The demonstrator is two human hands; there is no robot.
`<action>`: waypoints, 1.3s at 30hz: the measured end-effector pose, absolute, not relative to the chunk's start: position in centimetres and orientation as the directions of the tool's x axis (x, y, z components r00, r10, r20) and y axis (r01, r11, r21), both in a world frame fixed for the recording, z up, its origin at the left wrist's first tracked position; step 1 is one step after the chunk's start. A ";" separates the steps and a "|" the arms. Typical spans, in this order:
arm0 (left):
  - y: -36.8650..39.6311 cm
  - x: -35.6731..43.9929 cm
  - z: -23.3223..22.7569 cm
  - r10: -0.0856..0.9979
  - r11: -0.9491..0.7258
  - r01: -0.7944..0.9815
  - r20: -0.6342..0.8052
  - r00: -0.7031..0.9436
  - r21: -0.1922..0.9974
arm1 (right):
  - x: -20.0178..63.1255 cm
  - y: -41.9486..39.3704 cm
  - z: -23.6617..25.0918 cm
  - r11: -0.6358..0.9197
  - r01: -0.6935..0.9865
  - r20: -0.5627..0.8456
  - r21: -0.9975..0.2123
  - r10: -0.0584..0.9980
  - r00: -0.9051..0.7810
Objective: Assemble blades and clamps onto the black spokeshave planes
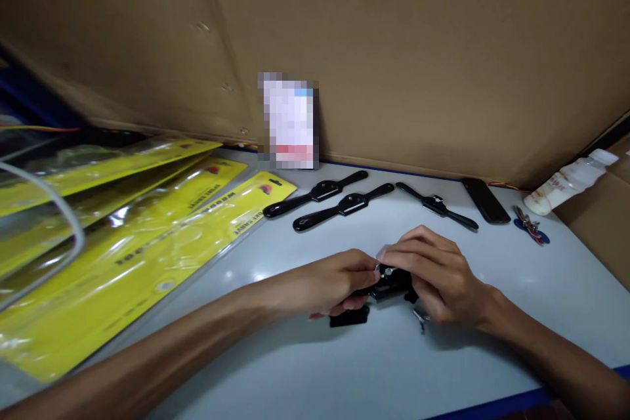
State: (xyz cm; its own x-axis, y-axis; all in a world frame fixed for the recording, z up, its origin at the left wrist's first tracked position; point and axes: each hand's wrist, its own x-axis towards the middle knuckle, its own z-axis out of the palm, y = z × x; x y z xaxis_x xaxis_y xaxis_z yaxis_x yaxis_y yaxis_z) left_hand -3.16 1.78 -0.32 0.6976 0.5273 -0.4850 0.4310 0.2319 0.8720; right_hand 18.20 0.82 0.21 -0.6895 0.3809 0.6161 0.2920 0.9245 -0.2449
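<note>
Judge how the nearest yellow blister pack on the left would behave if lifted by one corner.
The yellow blister pack is long, flat and thin, so it would probably sag. Its glossy clear cover looks slippery. It overlaps another pack, so that one might shift too.

Yellow packets (stacked), bottle, keys.

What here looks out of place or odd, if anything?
A white bottle lies on its side at the table's far right edge, beside keys. The yellow packs are fanned unevenly. Both hands hold a black tool.
</note>
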 end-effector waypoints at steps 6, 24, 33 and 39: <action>1.9 -3.2 -0.4 0.512 0.245 0.431 -0.493 0.704 0.869 | 17.8 0.0 0.4 0.882 0.344 0.645 -0.324 0.471 -0.601; 1.6 -3.3 -0.1 0.537 0.233 0.473 -0.517 0.666 0.850 | 17.9 0.2 0.2 0.878 0.349 0.645 -0.327 0.477 -0.597; 1.3 -3.2 0.2 0.536 0.263 0.502 -0.558 0.634 0.824 | 17.7 0.2 0.0 0.863 0.378 0.624 -0.335 0.504 -0.597; 1.4 -3.4 0.2 0.536 0.228 0.473 -0.515 0.669 0.851 | 17.7 0.1 0.2 0.851 0.358 0.597 -0.386 0.525 -0.606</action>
